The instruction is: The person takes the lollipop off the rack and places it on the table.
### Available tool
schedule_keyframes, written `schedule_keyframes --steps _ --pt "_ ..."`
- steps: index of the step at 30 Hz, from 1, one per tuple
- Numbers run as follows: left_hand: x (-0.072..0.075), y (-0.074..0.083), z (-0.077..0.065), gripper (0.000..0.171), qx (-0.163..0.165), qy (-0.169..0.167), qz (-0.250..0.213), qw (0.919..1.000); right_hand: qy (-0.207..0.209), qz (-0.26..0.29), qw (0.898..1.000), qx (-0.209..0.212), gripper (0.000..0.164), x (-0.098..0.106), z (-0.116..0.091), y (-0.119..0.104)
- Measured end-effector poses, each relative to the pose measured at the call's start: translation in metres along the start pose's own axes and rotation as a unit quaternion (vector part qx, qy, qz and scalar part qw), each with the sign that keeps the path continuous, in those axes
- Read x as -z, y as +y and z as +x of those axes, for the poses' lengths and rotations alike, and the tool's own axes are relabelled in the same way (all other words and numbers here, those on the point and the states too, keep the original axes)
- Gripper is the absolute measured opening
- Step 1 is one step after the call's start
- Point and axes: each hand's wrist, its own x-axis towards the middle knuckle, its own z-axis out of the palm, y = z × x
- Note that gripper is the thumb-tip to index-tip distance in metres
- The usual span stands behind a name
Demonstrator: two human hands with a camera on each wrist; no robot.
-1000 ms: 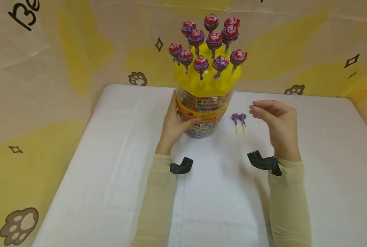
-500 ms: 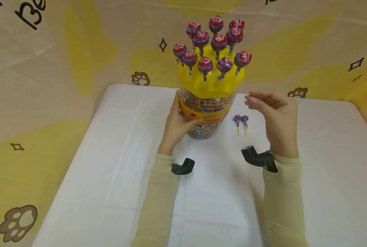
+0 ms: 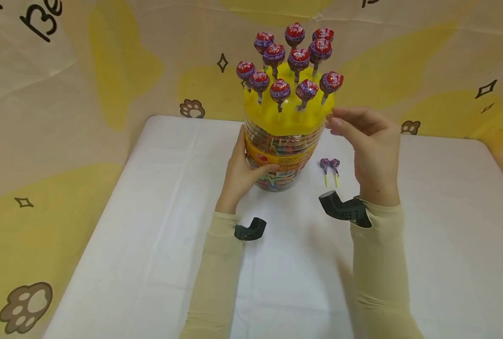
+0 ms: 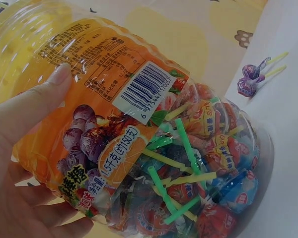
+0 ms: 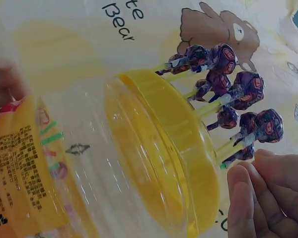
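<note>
A clear plastic candy jar with a yellow lid stands upright. Several lollipops in red and purple wrappers stick up from the lid. My left hand grips the jar's left side, thumb across the front; in the left wrist view that thumb lies on the orange label. Beside the lid's right side is my right hand, thumb and fingers bent and close together, with nothing visible between them. In the right wrist view, its fingertips are just below the lowest lollipops, near the lid's edge.
Two small purple lollipops with yellow sticks lie side by side on the white table, right of the jar. Wrapped candies and loose green and yellow sticks show inside the jar. A patterned yellow cloth hangs behind.
My right hand has moved left and up, from beside the two loose lollipops to the lid's right side. My left hand keeps its grip on the jar. The view shifted slightly.
</note>
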Motion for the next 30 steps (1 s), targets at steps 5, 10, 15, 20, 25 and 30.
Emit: schedule_keyframes --steps 5,10,15,20,25,30 --pt "0.0 0.0 0.0 0.106 0.003 0.0 0.002 1.0 0.017 0.0 1.0 0.007 0.019 -0.008 0.003 0.0" --pt "0.0 -0.001 0.0 0.105 0.001 0.002 0.006 1.0 0.015 -0.003 1.0 0.014 0.015 -0.014 0.007 0.001" --pt "0.0 -0.001 0.0 0.105 0.002 0.002 0.005 1.0 0.022 0.011 1.0 0.012 0.013 -0.018 0.009 0.002" --pt "0.0 0.0 0.0 0.105 0.004 0.001 0.004 1.0 0.03 0.004 0.999 0.019 0.01 -0.021 0.011 0.003" --pt "0.0 0.0 0.0 0.105 0.007 0.002 0.005 1.0 0.037 -0.011 0.999 0.029 0.008 -0.023 0.011 0.003" --pt "-0.001 0.0 0.001 0.104 0.004 0.002 0.002 1.0 0.038 -0.017 0.999 0.03 0.007 -0.024 0.011 0.002"
